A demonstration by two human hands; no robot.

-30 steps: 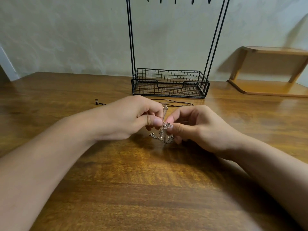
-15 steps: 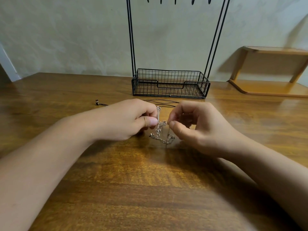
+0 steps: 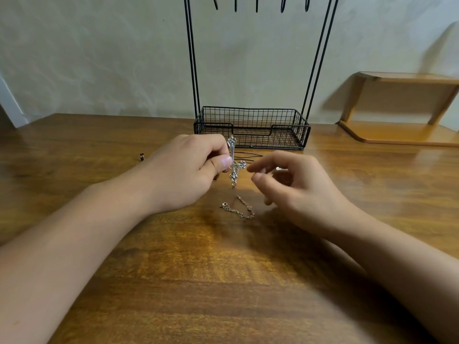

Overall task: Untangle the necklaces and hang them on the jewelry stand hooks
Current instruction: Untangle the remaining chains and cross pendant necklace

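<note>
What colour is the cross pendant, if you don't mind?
Silver, ornate cross pendant; head view.

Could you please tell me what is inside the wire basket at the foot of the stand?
Nothing shows inside the wire basket; its mesh floor looks bare.

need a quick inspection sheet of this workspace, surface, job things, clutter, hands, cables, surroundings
surface: wooden table, glossy, bare near the camera.
job's things: silver cross pendant held upright; its chain trails onto the table. Black cord necklace lies before the jewelry stand, whose hooks are empty.
clutter: small dark clasp on the table, far left.
grippers: left hand pinches the pendant; right hand open, blurred, beside it.
cables: nothing seen.
surroundings: pale wall; wooden shelf at right.
</note>
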